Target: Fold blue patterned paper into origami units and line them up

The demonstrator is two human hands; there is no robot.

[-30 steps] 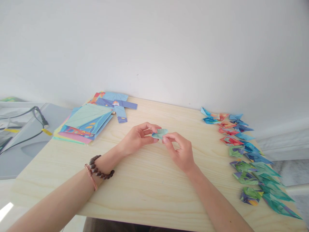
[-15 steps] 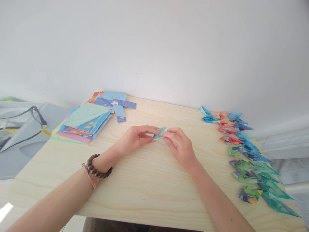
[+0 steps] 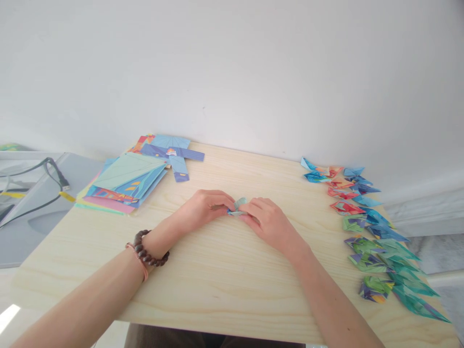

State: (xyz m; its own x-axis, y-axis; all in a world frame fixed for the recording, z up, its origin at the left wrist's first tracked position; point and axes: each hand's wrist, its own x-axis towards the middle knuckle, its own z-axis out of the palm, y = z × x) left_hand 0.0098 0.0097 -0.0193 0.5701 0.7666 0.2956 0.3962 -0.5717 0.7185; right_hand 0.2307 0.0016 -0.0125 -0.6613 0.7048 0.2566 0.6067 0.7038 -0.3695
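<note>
A: Where's the piece you're working on?

B: Between my hands, near the middle of the counter [image 3: 224, 285]. It's a small folded paper [image 3: 240, 201], pale green with a touch of blue at the left end. I can't tell whether it rests on the wood or is held just above it.

A: And your grip?

B: Narrow on both sides. My left hand [image 3: 199, 210] pinches the left end between thumb and fingertips; my right hand [image 3: 268, 223] has the right end, fingers bent over it, so much of the paper is hidden.

A: Which step would you call this?

B: Shaping, I'd say – a late fold rather than an early one, since the paper is already small and one flap stands up behind the other.

A: What does the next move call for?

B: A steady left pinch, I think, while the right fingers work the flap gently and press the crease. Too hard a tug could tear it.

A: Anything to compare it with?

B: The folded shapes [image 3: 347, 208] lined up on my right. On my left there's the stack of paper sheets [image 3: 132, 170], well apart from my hands.
</note>
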